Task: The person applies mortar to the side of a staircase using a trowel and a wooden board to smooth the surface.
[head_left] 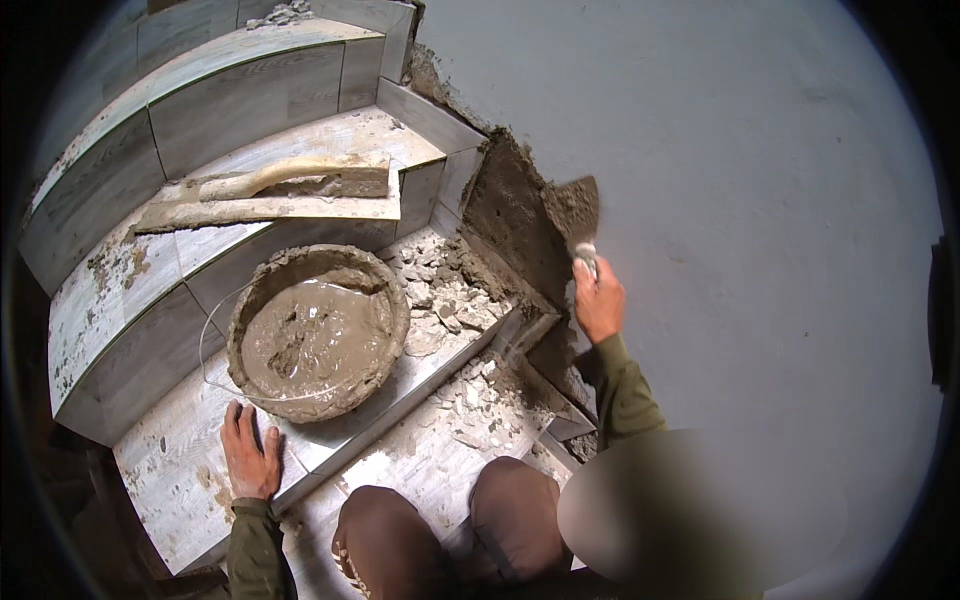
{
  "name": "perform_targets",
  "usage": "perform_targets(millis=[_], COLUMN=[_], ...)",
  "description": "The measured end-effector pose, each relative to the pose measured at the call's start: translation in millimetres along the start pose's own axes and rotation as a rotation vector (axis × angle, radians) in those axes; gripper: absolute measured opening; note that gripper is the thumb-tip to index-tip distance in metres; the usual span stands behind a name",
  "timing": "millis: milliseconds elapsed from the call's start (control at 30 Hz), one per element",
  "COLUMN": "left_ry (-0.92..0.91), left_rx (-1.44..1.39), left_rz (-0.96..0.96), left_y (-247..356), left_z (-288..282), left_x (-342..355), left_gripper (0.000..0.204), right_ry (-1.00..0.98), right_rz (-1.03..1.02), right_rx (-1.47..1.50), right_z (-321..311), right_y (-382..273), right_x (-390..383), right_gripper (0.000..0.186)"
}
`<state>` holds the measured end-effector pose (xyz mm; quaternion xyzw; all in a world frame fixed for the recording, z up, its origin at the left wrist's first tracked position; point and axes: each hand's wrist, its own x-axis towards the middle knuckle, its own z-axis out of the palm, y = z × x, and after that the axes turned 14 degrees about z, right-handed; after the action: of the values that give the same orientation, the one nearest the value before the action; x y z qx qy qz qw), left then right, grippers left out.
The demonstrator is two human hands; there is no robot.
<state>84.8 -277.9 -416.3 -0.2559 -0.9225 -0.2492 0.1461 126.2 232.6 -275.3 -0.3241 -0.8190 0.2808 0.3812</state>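
Note:
My right hand point(598, 300) grips the handle of a mortar-caked scraper point(572, 205), whose blade is against the wall edge beside a dark, wet mortar patch point(505, 200). My left hand point(250, 455) rests open on a tiled step point(170, 470), fingers apart, just below a bucket of wet grey mortar point(300, 335) with a thin wire handle. Broken pale rubble point(440, 295) lies right of the bucket on that step.
A long trowel point(280, 205) with a light handle lies on the step above. Curved tiled stairs point(250, 90) climb at upper left, with small debris on the top. A plain grey wall point(750, 200) fills the right side. My bent knees are at the bottom, on the lower step.

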Motion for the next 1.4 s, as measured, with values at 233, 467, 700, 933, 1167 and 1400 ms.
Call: perform_targets(millis=[233, 467, 700, 933, 1167, 1400], left_ry=[-0.042, -0.007, -0.008, 0.006, -0.008, -0.001], left_rx=[-0.004, -0.006, 0.004, 0.010, -0.009, 0.010], left_rz=[-0.026, 0.003, 0.006, 0.002, 0.001, 0.023], left_y=[-0.5, -0.8, -1.0, -6.2, -1.4, -1.1], left_z=[-4.2, 0.8, -0.7, -2.7, -1.4, -1.0], left_x=[0.7, 1.4, 1.8, 0.1, 0.9, 0.8], left_gripper=[0.049, 0.051, 0.051, 0.051, 0.051, 0.052], right_ry=[0.011, 0.035, 0.035, -0.007, -0.052, 0.015], right_rz=[0.020, -0.037, -0.096, -0.113, -0.060, -0.095], right_rx=[-0.060, -0.130, -0.168, -0.071, -0.112, -0.043], right_z=[6.3, 24.7, 33.3, 37.1, 40.5, 45.5], right_y=[-14.1, -39.5, -52.8, -56.3, -67.8, -81.4], right_x=[3.8, 29.0, 41.7, 44.0, 60.5, 54.7], right_gripper=[0.032, 0.031, 0.033, 0.033, 0.034, 0.032])
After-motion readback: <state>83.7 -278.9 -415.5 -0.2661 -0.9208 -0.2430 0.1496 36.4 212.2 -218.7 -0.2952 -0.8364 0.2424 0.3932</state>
